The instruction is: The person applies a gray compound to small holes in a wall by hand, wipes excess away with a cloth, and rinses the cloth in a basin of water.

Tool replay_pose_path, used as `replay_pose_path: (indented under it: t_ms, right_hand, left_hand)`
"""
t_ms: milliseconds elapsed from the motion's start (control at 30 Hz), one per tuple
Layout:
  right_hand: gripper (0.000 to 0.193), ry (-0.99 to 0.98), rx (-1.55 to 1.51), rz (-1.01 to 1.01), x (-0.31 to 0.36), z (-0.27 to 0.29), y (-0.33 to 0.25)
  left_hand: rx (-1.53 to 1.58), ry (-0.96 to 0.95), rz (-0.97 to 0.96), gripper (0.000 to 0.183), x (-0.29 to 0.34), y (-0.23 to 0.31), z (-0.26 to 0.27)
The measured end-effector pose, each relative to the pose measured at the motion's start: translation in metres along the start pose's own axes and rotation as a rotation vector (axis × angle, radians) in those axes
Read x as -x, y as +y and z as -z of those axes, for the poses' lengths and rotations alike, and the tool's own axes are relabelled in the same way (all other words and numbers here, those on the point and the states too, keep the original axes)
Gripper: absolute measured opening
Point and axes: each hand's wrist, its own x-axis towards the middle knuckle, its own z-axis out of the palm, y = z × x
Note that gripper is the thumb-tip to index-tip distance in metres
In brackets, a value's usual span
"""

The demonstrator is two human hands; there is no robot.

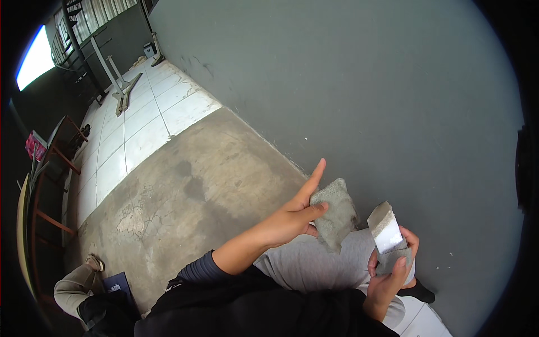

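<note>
A folded grey-green cloth (335, 216) is pinched by my left hand (297, 216), the thumb lying on its face and the index finger stretched out past it toward the wall. My right hand (387, 286) grips a white block (388, 238) with a rough, greyish-beige slanted top; its exact kind I cannot tell. Another piece of grey cloth (394, 260) wraps the lower part of that block, under my fingers and thumb. The two hands are apart, both held above my light grey trouser leg (320, 264) and close to the wall.
A plain grey wall (359, 84) rises in front and to the right. Bare concrete floor (168, 185) meets white tiles (126, 140) farther left. Beyond are a metal stand (120, 90) and a spiral staircase (70, 39). Another person's sandalled foot (95, 261) shows lower left.
</note>
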Motion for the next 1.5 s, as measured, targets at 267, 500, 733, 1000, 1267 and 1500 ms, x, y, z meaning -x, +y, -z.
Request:
replay_pose_path:
  t_ms: [267, 500, 733, 1000, 1267, 1500]
  right_hand:
    - [0.059, 0.027, -0.216, -0.038, -0.009, -0.029, 0.020]
    - [0.060, 0.025, 0.204, 0.310, -0.009, -0.029, 0.050]
    - [0.059, 0.192, 0.727, 0.747, -0.019, -0.019, 0.059]
    - [0.073, 0.057, 0.764, 0.854, -0.008, -0.032, 0.058]
    - [0.069, -0.101, 0.753, 0.713, 0.015, -0.009, 0.042]
    - [0.079, 0.156, 0.735, 0.407, 0.063, 0.068, 0.008]
  left_hand:
    - [-0.191, -0.175, 0.078, 0.035, -0.017, -0.019, 0.023]
    - [-0.090, -0.200, 0.031, 0.057, -0.027, -0.039, 0.007]
    - [-0.248, -0.349, 0.069, 0.074, -0.036, -0.040, 0.001]
    - [0.062, -0.415, -0.011, 0.065, -0.031, -0.041, -0.029]
    - [0.187, -0.394, 0.159, 0.049, -0.030, -0.051, -0.045]
    - [0.172, -0.477, 0.443, 0.052, -0.047, -0.080, -0.084]
